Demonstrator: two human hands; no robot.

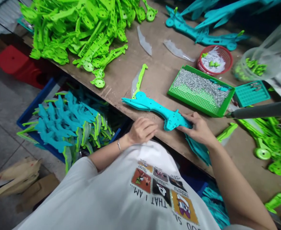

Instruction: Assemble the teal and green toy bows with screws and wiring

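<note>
A long turquoise plastic sword-shaped toy part (154, 110) is seen lying flat at the near edge of the brown wooden workbench (154, 67), its pointed end directed away to the left. The right hand (198, 129) is laid on the part's nearer end, palm down, fingers spread narrowly and pressed onto the plastic, with the forearm stretched in from the lower right. The left hand (141, 130) is rested at the bench edge just left of that same end, fingers curled loosely inward and nothing held in them; the wrist is bent and a thin bracelet is worn on it. Just beyond the turquoise part, a green perforated plastic tray (195, 99) filled with small silver screws is placed. Further beyond and to the left of the part, a heap of bright green plastic parts (82, 28) is piled.
</note>
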